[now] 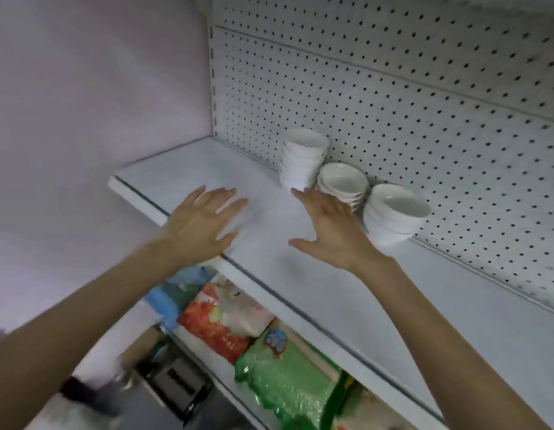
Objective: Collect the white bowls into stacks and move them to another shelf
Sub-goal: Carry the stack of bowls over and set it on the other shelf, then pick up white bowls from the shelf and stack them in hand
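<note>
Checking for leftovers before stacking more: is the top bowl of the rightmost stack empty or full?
Empty. The top bowl sits mouth up, and its white inside shows bare.

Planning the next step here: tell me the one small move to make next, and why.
Probably reach both hands forward and cup the tall stack. The left hand and right hand hover open and empty over the shelf, the right fingertips close to that stack. The middle stack and right stack stand further right along the pegboard.
</note>
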`<state>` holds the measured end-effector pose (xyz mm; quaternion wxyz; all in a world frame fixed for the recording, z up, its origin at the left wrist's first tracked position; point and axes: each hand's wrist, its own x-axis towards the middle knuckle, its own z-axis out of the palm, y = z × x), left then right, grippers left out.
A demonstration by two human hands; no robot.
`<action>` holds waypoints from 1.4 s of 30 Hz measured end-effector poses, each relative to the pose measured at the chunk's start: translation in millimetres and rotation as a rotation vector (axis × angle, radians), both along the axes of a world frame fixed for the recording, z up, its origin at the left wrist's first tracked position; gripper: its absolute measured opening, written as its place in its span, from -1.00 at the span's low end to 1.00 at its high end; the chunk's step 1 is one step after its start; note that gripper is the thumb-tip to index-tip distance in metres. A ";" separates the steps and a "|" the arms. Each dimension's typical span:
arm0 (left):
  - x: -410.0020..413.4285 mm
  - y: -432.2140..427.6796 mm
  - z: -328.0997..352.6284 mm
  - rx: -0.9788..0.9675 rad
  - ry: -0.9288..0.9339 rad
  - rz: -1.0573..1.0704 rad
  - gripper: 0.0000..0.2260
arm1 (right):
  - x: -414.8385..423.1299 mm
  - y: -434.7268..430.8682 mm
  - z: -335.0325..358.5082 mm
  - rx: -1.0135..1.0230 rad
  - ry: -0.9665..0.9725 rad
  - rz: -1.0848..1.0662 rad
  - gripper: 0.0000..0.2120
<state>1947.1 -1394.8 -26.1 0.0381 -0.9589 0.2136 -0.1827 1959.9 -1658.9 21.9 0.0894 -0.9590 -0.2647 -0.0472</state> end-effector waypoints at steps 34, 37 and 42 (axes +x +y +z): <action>-1129.8 346.2 156.2 0.313 0.177 2.038 -0.37 | -889.6 760.2 120.6 -0.269 -0.169 2.009 -0.01; -1177.6 393.7 152.4 0.295 0.167 2.036 -0.38 | -939.2 810.2 117.4 -0.315 -0.195 2.005 -0.03; -1258.3 493.7 144.0 0.263 0.163 2.034 -0.38 | -1021.7 915.4 106.4 -0.352 -0.247 1.988 -0.03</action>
